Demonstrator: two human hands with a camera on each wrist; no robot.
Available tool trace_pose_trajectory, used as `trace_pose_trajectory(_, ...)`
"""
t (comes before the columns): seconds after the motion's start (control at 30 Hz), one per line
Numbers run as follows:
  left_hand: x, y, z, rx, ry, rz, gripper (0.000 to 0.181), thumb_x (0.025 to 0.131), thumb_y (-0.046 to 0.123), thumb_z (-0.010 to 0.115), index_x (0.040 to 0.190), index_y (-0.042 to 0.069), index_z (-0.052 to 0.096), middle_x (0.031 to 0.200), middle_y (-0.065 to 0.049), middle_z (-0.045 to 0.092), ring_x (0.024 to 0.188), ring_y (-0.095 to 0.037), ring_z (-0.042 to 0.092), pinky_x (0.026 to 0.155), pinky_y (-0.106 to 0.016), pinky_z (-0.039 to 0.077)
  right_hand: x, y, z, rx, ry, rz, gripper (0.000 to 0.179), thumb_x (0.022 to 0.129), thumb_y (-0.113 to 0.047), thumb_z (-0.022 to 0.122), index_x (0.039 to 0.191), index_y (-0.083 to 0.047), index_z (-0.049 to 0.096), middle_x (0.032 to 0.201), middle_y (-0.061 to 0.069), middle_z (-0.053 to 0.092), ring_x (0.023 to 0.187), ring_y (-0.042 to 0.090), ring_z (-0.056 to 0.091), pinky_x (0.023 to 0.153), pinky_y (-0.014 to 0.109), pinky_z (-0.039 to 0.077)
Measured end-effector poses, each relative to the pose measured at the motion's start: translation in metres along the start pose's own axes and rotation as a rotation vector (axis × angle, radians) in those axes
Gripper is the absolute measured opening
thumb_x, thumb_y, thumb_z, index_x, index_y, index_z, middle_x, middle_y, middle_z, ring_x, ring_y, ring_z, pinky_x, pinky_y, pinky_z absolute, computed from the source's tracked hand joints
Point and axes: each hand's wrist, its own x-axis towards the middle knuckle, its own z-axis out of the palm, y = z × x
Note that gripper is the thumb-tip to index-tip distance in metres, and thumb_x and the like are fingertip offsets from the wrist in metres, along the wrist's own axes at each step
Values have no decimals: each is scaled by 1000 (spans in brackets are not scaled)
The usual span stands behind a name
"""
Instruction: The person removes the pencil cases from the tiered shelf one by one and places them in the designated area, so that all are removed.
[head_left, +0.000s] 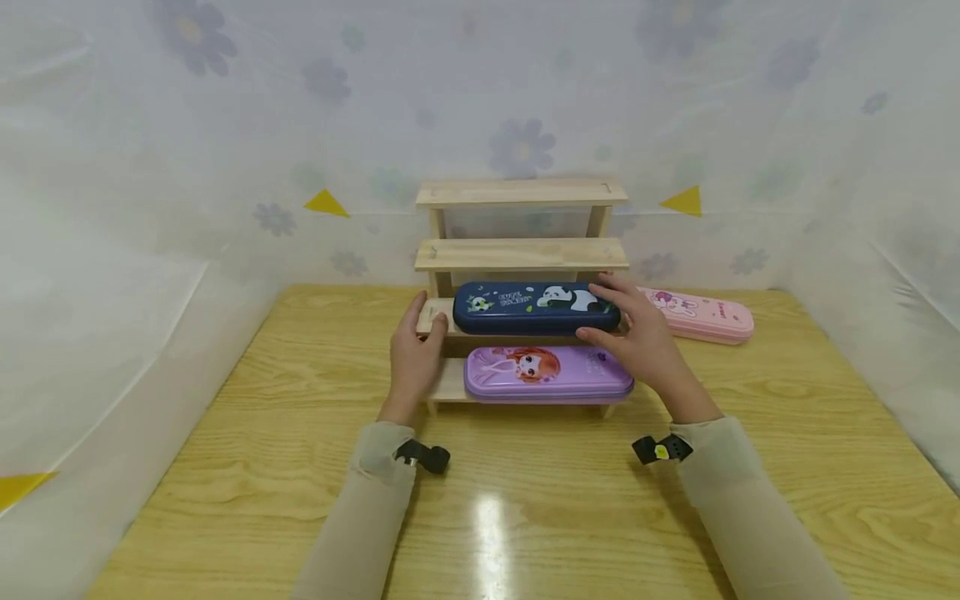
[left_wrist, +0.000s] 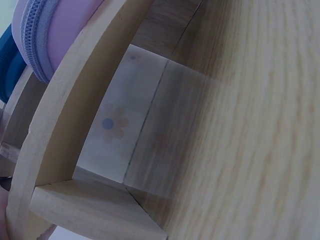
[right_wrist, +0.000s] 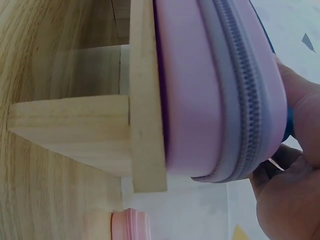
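A navy pencil case point(head_left: 536, 308) with a panda print lies on the second step from the bottom of a wooden tiered stand point(head_left: 521, 254). At its right end my right hand point(head_left: 637, 337) holds it, thumb along the front edge and fingers over the top and back. My left hand point(head_left: 415, 354) grips the left end of that same step, beside the navy case. Below, on the lowest step, sits a purple pencil case point(head_left: 551, 373) with a girl print. Its zipped side point(right_wrist: 245, 95) fills much of the right wrist view, with my right hand point(right_wrist: 295, 165) beyond it.
A pink pencil case point(head_left: 705, 317) lies on the table point(head_left: 300, 483) right of the stand, partly behind my right hand. The top plank point(head_left: 521, 192) and the one beneath it bear nothing. Flower-printed sheeting point(head_left: 300, 125) with yellow triangles point(head_left: 326, 203) encloses the table.
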Motion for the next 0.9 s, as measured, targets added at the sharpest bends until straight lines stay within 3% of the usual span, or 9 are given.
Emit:
trace_pose_trajectory(0.3,0,0,0,5,-11,-4,57,101,36,54,152,16,39,154,0,39,142,-18,33,117,-34,26,-1,4,1,33,22,-11,65,80,-14,84,138,-6,57,150,12,42,139,36,35,103,58,42)
trace_pose_trajectory(0.53,0,-1,0,6,-10,8,58,100,35,54,152,13,40,154,0,39,142,-19,33,117,-35,25,-1,4,0,42,38,-46,63,79,-12,84,136,-4,59,145,16,46,138,38,36,105,60,37)
trace_pose_trajectory(0.9,0,-3,-1,5,-4,26,58,100,35,55,151,11,41,154,-1,40,141,-19,34,117,-35,26,-2,7,-7,22,4,2,63,78,-15,85,136,-7,59,149,13,44,139,36,37,107,59,36)
